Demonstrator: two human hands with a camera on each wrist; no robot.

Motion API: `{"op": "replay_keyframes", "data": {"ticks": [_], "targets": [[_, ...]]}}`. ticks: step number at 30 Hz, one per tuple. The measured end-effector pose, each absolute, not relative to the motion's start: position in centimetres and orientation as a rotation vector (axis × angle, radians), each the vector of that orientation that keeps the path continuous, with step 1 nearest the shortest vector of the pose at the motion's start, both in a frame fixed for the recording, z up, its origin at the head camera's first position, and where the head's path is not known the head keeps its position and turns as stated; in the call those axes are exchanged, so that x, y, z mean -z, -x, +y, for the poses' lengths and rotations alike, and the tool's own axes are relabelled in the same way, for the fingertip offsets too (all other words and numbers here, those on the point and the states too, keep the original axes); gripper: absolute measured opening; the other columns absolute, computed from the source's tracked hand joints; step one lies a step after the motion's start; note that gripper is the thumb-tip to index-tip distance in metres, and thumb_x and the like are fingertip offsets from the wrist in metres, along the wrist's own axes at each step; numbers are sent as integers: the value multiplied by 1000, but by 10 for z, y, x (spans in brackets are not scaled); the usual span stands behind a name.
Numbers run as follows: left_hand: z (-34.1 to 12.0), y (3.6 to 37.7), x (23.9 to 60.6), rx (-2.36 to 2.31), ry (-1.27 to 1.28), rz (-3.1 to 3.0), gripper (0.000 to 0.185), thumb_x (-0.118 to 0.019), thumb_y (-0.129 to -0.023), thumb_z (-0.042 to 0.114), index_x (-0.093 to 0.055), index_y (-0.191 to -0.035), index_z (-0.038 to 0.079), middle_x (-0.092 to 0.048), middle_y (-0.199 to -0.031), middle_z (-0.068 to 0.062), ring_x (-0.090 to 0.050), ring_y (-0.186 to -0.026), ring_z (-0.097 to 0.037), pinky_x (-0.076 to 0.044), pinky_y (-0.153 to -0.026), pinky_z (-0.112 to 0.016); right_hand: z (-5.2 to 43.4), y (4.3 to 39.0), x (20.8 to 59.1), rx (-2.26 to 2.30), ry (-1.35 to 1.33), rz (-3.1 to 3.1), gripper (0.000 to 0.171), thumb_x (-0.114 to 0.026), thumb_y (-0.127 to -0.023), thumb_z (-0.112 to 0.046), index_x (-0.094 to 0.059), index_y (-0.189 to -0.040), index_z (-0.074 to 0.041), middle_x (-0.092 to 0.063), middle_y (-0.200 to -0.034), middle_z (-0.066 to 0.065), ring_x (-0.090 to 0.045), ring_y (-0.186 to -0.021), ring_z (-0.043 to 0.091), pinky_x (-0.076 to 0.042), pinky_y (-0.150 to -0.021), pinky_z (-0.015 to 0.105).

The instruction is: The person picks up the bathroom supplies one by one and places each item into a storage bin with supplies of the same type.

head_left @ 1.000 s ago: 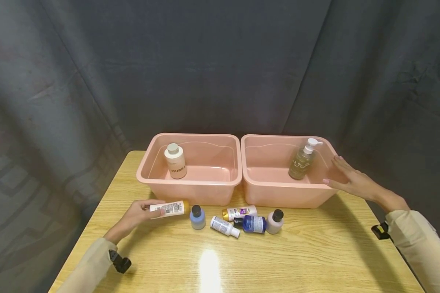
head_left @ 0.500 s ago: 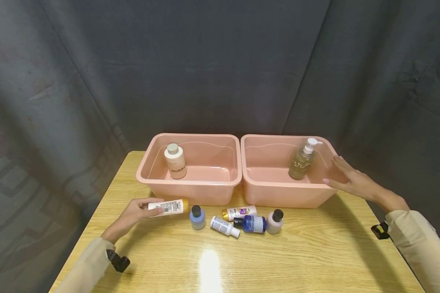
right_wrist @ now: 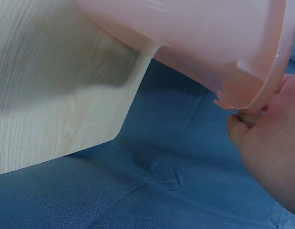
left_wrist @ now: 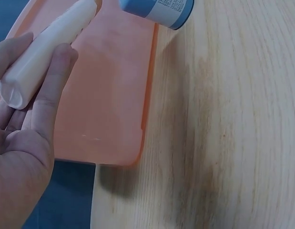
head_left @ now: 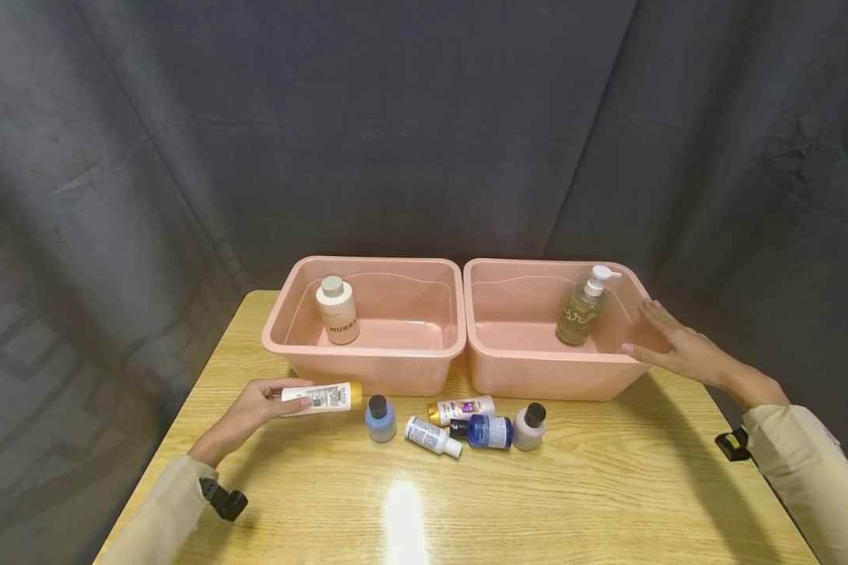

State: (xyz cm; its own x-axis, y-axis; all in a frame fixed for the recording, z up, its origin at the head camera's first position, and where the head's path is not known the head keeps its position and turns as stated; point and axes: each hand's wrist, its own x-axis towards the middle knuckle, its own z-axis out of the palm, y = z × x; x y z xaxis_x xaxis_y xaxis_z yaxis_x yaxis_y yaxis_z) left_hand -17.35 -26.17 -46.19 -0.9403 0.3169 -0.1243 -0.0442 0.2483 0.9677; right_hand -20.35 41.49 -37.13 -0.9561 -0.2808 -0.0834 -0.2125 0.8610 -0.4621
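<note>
Sorting barely started tbh. My left hand (head_left: 254,408) pinched white tube (head_left: 321,397) between thumb and fingers, just off table at 9 o'clock. Right hand (head_left: 667,345) lay flat-fingered against right bin (head_left: 537,377), 3 o'clock side. One bottle per bin; four small bottles (head_left: 459,428) left.

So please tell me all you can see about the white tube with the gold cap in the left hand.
The slim white plastic tube with a gold cap lies about level, just clear of the table, cap toward the small blue bottle. Its label carries small dark print. The left hand pinches its flat end between thumb and fingers, in front of the left pink plastic tub.
</note>
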Motion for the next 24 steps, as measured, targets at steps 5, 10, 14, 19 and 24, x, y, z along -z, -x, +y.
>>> {"op": "replay_keyframes", "data": {"ticks": [5, 10, 14, 19, 24], "targets": [[-262, 173, 460, -1756, -288, 2213, 42, -72, -92, 13, -62, -127, -8, -70, -113, -16, -69, -97, -21, -56, -83, -35, 414, 203, 371, 697, 379, 2879, 95, -61, -96, -44, -1, -157, -3, 8, -161, 25, 3, -144, 52, -12, -99, 81], [-259, 173, 456, -1762, -308, 2208, 41, -72, -91, 12, -62, -126, -8, -70, -111, -13, -69, -95, -20, -56, -80, -30, 414, 203, 372, 690, 366, 2878, 95, -60, -96, -45, -1, -157, -3, 8, -161, 26, 1, -143, 55, -12, -98, 82], [-256, 173, 454, -1770, -325, 2209, 41, -72, -91, 11, -62, -126, -7, -69, -111, -13, -68, -95, -20, -56, -80, -31, 415, 203, 372, 694, 359, 2875, 95, -60, -96, -45, 0, -157, -4, 9, -161, 25, 2, -143, 54, -10, -98, 82], [-252, 174, 453, -1778, -334, 2206, 40, -72, -90, 11, -63, -125, -7, -69, -110, -12, -68, -94, -18, -56, -80, -30, 414, 203, 373, 695, 338, 2867, 96, -60, -96, -47, 1, -158, -6, 10, -161, 24, 3, -143, 55, -9, -97, 83], [-246, 175, 449, -1787, -348, 2197, 41, -73, -90, 11, -63, -125, -7, -71, -107, -10, -68, -93, -18, -56, -79, -30, 413, 202, 372, 693, 339, 2872, 95, -59, -96, -46, 1, -158, -6, 10, -161, 25, 1, -142, 57, -10, -97, 83]]}}
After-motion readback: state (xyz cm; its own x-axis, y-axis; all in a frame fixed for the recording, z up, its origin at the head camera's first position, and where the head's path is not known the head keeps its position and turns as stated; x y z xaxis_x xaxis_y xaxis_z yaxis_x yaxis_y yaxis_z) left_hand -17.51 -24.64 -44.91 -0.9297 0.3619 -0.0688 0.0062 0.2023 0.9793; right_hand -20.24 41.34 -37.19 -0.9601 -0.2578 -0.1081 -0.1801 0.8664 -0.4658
